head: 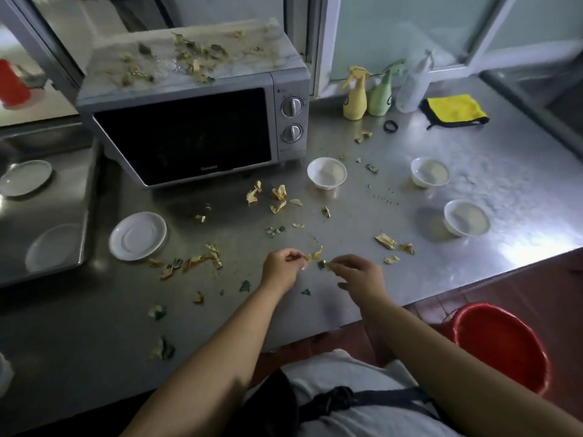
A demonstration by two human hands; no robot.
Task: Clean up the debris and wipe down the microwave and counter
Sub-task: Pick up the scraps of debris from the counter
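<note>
one microwave [202, 121], three bowls [326, 172], three saucers [138, 235], three bottles [355, 97], one cloth [454, 110], one red bucket [500, 345]

In front of you runs a steel counter [473, 184], dull grey and shiny at the right. A microwave [195, 121] stands on it at the back left, its top strewn with scraps. Torn yellow and green scraps [279, 197] lie scattered across the middle and toward the near edge. A white saucer [138, 235] sits left of centre. Three small white bowls [326, 172] rest on the right half, well apart. At the back right you have three spray bottles [355, 97] side by side, a yellow cloth [454, 110] beside them, and a black ring [390, 125] just in front.
</note>
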